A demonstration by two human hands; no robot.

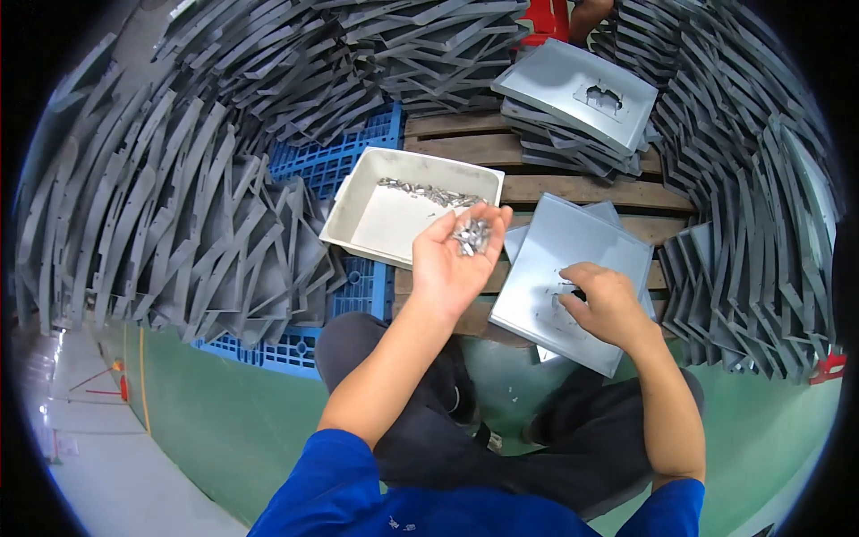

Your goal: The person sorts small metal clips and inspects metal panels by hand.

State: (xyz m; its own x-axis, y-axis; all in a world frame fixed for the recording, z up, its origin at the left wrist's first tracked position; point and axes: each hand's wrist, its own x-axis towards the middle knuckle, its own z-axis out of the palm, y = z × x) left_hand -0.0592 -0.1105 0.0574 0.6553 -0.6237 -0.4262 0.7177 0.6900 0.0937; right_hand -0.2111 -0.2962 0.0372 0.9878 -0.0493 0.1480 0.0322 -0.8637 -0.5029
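My left hand [456, 264] is palm up and cupped around a small heap of shiny metal fasteners [472, 235], near the right front corner of a white plastic tray [376, 215]. More loose metal fasteners [429, 192] lie along the tray's far side. My right hand [608, 304] is over a grey sheet-metal panel [573, 237], beside the cutout near its front. Thumb and forefinger are apart, and nothing shows between them; the other fingers are partly hidden. The panel lies on at least one other panel.
Tall stacks of grey metal panels [170, 206] rise at the left, more panels [743, 206] at the right. A shorter stack [573, 89] stands behind. Below are a wooden pallet [564, 188] and a blue plastic pallet [358, 291]. Another person's arm [589, 16] shows near a red stool [541, 22].
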